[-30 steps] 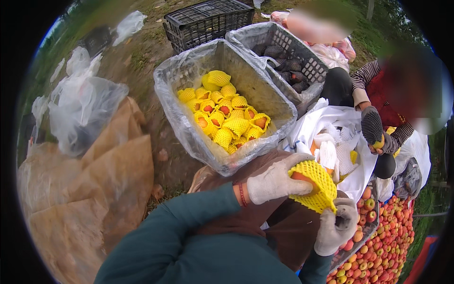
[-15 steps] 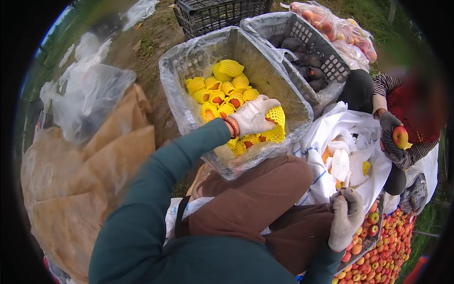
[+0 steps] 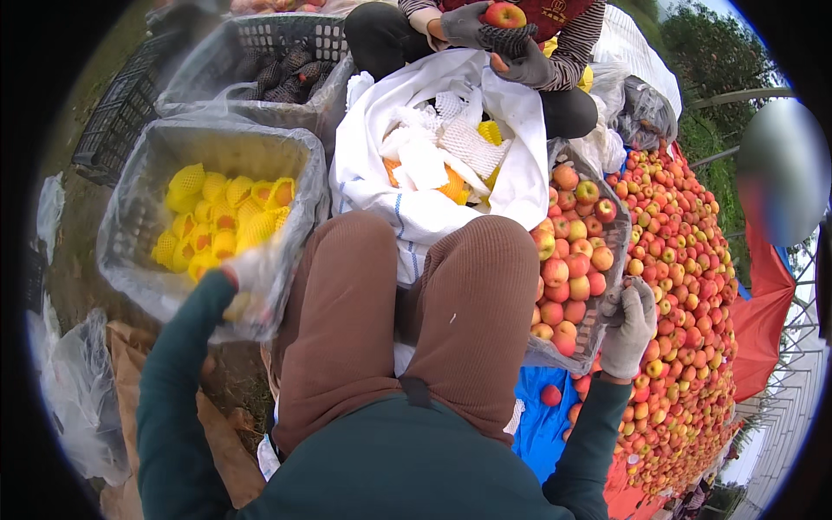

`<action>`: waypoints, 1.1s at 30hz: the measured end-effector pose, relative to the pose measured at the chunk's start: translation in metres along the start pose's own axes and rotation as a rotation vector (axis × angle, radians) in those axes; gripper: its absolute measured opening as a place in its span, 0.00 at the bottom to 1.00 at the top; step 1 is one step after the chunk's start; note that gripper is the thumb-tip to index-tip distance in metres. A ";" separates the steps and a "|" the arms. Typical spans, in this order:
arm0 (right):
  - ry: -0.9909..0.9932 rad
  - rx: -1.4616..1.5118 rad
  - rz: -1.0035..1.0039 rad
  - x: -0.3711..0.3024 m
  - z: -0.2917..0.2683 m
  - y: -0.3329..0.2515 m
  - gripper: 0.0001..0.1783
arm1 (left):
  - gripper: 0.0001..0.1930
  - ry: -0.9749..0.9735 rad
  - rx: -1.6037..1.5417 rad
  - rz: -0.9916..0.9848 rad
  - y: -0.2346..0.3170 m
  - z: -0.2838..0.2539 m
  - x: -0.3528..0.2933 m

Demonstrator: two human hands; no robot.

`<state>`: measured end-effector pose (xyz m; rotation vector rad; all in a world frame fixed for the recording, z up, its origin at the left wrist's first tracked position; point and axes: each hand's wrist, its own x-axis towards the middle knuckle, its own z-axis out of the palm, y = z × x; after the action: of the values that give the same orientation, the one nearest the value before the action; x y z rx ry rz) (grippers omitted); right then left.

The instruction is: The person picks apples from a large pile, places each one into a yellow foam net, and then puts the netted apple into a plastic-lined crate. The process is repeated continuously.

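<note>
Sitting over both knees point(image 3: 407, 321) in brown trousers, person in a teal top works with 2 gloved hands. Left hand point(image 3: 251, 277) is motion-blurred at the near right corner of the plastic-lined crate point(image 3: 130, 260) on the left; cannot tell how far the fingers are spread or if it holds anything. Just beyond and left of that hand, inside the crate, lie the yellow foam-netted fruits point(image 3: 221, 221), packed in a heap, close to the glove but contact not readable.

Right hand point(image 3: 631, 328) in a grey glove rests on the near right rim of the apple crate point(image 3: 607, 286) on the right, fingers curled loosely over the edge, nothing clamped besides the rim. Bare red-yellow apples point(image 3: 568, 251) in that crate sit just left of the hand. Big loose apple pile point(image 3: 685, 295) spreads right and far on a blue tarp point(image 3: 542, 416).

Near left: brown paper point(image 3: 130, 355) and clear plastic bags point(image 3: 69, 390) on the ground.

Between the knees, further out: white sack point(image 3: 407, 208) open, holding white foam nets point(image 3: 459, 143) and a few yellow ones.

Far left: 2nd lined crate point(image 3: 260, 52) with dark-netted items. Far centre: another person's gloved hands point(image 3: 485, 35) hold a red apple point(image 3: 505, 14) in a dark net.
</note>
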<state>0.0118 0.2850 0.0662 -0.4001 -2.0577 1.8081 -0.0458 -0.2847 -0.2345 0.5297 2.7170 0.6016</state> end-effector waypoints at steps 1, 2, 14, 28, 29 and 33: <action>0.044 0.098 0.005 0.003 -0.008 0.003 0.09 | 0.20 0.071 0.027 -0.091 0.049 -0.049 0.002; 0.007 0.137 -0.028 0.009 -0.013 0.005 0.10 | 0.20 0.148 0.057 -0.199 0.084 -0.084 -0.002; -1.101 -0.893 -0.140 0.163 0.177 0.122 0.13 | 0.11 0.246 -0.885 0.235 0.319 -0.116 0.023; -0.836 -1.111 -0.264 0.174 0.168 0.135 0.15 | 0.11 0.099 -1.252 -0.175 0.303 -0.076 0.051; -0.779 -1.033 -0.325 0.177 0.160 0.124 0.15 | 0.11 0.126 -1.260 -0.180 0.303 -0.076 0.048; -0.642 -0.649 -0.276 0.179 0.133 0.100 0.11 | 0.11 0.210 -1.303 -0.142 0.314 -0.085 0.043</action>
<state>-0.2109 0.2602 -0.0308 0.3536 -2.9452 1.1495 -0.0254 -0.0310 -0.0275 -0.0876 1.8533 2.1389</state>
